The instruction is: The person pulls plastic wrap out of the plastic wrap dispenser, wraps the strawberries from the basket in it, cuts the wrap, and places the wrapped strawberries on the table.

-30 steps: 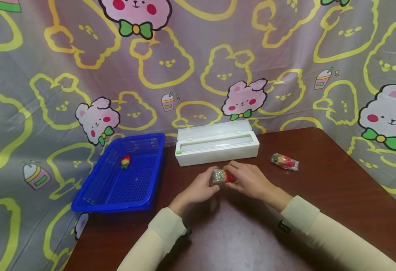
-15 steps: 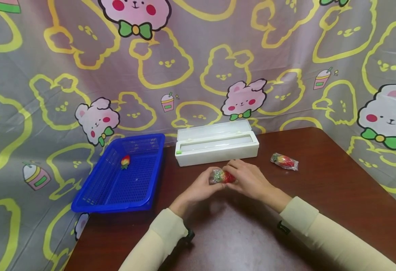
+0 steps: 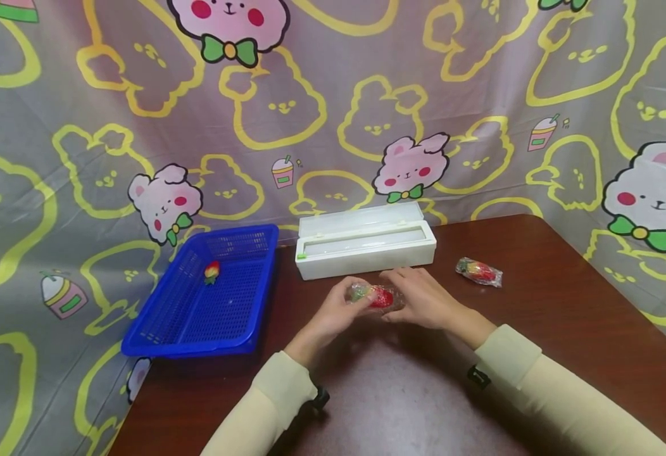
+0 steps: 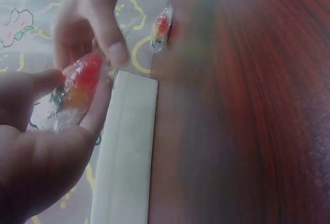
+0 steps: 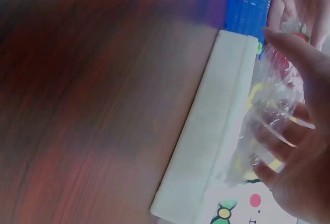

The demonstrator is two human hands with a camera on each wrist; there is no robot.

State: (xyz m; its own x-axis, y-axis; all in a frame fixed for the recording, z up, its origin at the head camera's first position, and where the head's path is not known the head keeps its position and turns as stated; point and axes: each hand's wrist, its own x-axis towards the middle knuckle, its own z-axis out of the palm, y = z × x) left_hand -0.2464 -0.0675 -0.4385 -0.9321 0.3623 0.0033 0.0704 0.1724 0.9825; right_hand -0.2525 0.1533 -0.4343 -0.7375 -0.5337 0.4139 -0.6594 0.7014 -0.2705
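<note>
Left hand (image 3: 335, 311) grasps 1 wrapped strawberry (image 3: 383, 297), partly hiding it; right hand (image 3: 426, 299) at its right end, grip indeterminable.

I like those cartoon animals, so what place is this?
Perhaps a tabletop workspace: the left hand holds a wrapped strawberry over a brown table, and cartoon-print cloth hangs behind.

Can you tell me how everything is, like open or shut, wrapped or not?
Held strawberry: in clear plastic.
Table strawberry: wrapped, lying on its side.
Basket strawberry: looks unwrapped, lying down.
Box: lid open.
Basket: upright, one strawberry inside.
Left hand: gripping the first strawberry.
Right hand: at the loose plastic; can't tell if pinching.
Cloth: hanging up.
</note>
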